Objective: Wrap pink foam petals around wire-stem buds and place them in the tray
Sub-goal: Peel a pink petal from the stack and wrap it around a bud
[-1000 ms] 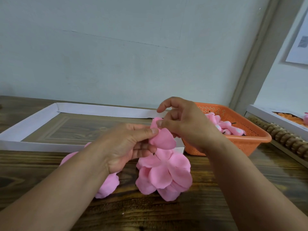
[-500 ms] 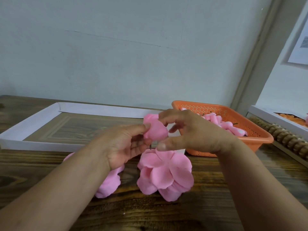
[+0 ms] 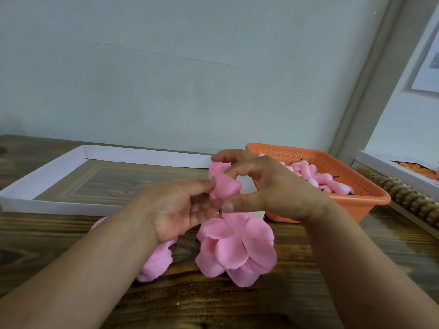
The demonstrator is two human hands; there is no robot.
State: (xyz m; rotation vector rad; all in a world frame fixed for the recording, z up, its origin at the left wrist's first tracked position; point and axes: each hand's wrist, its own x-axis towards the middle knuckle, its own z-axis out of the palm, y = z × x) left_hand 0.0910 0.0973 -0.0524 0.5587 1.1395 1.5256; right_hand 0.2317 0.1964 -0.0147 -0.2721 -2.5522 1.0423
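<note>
Both hands meet above the wooden table on one pink foam petal (image 3: 223,184) curled around a bud. My left hand (image 3: 175,207) pinches the petal's left side with thumb and fingers. My right hand (image 3: 268,188) curls over its top, thumb pressed at its base, where a dark bit of wire stem (image 3: 220,211) shows. The bud itself is hidden inside the petal. A pile of loose pink petals (image 3: 237,248) lies just below the hands, and another pile (image 3: 156,260) sits partly under my left forearm. The white tray (image 3: 47,176) lies behind to the left.
An orange plastic basket (image 3: 351,205) holding several pink buds (image 3: 318,179) stands at the right. Further right are a row of wooden beads (image 3: 408,198) and a white box (image 3: 392,169) with orange pieces. A grey wall rises behind the table.
The petal rose off the pile. My right hand turned from pinching its top to curling around it, thumb now low at the base. My left hand stayed gripping its left side.
</note>
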